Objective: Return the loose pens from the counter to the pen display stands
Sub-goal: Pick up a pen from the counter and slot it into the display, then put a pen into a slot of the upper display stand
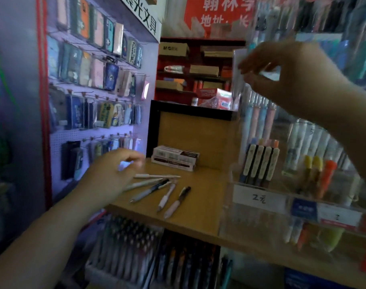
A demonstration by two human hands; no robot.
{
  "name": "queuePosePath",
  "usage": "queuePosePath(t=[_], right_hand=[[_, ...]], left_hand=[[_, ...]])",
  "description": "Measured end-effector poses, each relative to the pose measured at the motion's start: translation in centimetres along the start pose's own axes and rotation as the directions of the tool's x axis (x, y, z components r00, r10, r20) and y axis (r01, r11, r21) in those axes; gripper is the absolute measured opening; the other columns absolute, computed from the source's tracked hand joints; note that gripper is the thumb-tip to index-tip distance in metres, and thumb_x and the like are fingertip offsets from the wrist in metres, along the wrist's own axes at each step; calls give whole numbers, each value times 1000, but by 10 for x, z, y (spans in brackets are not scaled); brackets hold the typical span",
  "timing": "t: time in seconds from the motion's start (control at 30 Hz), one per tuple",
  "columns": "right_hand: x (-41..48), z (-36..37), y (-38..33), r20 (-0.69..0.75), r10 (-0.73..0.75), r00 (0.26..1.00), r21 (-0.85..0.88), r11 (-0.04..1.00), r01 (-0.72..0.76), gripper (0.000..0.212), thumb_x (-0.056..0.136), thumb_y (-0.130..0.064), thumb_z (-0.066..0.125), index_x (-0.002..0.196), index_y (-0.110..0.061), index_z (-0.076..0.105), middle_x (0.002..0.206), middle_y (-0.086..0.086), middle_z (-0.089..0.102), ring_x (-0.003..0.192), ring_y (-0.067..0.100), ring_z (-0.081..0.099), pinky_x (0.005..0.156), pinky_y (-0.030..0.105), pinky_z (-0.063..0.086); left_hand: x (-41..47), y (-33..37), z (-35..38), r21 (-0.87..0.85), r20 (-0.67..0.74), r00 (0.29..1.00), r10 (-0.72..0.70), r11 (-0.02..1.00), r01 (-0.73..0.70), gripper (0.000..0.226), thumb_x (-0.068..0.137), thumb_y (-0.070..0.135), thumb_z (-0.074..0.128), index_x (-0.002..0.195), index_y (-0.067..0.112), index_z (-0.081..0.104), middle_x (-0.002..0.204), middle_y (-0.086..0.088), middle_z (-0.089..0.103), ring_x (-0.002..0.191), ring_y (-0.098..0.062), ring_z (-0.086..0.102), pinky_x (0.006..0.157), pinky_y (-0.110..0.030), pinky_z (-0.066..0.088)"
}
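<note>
Several loose pens (157, 189) lie fanned out on the wooden counter (201, 209); some are white, one has a black top (178, 201). My left hand (113, 174) hovers over their left ends, fingers curled and apart, holding nothing. My right hand (286, 74) is raised at the upper tier of the clear pen display stand (259, 184), its thumb and fingers pinched together above a row of pastel pens (259, 115); blur hides whether it grips a pen.
A white and dark pen box (174, 157) sits at the back of the counter. A pegboard of hanging pencil cases (94, 84) stands at the left. Highlighters (317, 174) fill the stand's right side. More pens (136, 253) are racked below the counter.
</note>
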State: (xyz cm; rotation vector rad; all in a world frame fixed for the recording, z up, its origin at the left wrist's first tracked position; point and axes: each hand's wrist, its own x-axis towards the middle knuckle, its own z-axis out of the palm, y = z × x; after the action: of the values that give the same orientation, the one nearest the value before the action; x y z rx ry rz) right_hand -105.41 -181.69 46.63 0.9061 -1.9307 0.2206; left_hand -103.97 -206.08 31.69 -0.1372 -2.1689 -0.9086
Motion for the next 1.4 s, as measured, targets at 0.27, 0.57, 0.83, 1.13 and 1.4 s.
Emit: queuePosePath(t=[0.27,0.57,0.83,1.13,1.4], right_hand=[[-23,89,-81,302,45,952,200,974,-109,27,85,-15,49,110,-22,58,103,-7,62,89,12,58,71,22,49],[-56,175,-104,780,120,614,171,903,-394,34,92,-29,35,124,-24,46,135,4,45,123,22,36,100,35,31],[-53,181,-111,754,196,628,134,889,-438,29,90,-30,39,114,-24,55,126,2,53,112,20,47,90,33,38],[-45,182,-114,586,462,666,429,520,-739,40,85,-30,51,124,-22,45,111,-5,56,98,13,56,77,23,48],[-29,127,-109,365,465,807,888,85,-451,14,82,-12,55,93,-19,60,72,0,66,58,9,63,58,22,55]], left_hand=[[-1,-58,-8,212,239,969,-56,977,4,14,78,20,56,88,14,65,90,-11,64,85,-27,58,70,-33,40],[12,-96,0,199,309,948,80,969,-146,9,76,27,59,72,19,62,65,2,45,71,-23,50,56,-30,27],[20,-109,-6,232,280,957,78,962,-146,14,83,26,53,81,18,64,67,3,45,72,-23,50,60,-30,34],[19,-101,-29,-69,-74,985,158,984,-163,14,78,8,59,90,9,67,75,4,53,69,-9,50,62,-19,38],[18,-60,-28,-356,-18,988,154,922,-150,16,75,13,61,88,21,67,64,25,58,63,8,56,54,1,38]])
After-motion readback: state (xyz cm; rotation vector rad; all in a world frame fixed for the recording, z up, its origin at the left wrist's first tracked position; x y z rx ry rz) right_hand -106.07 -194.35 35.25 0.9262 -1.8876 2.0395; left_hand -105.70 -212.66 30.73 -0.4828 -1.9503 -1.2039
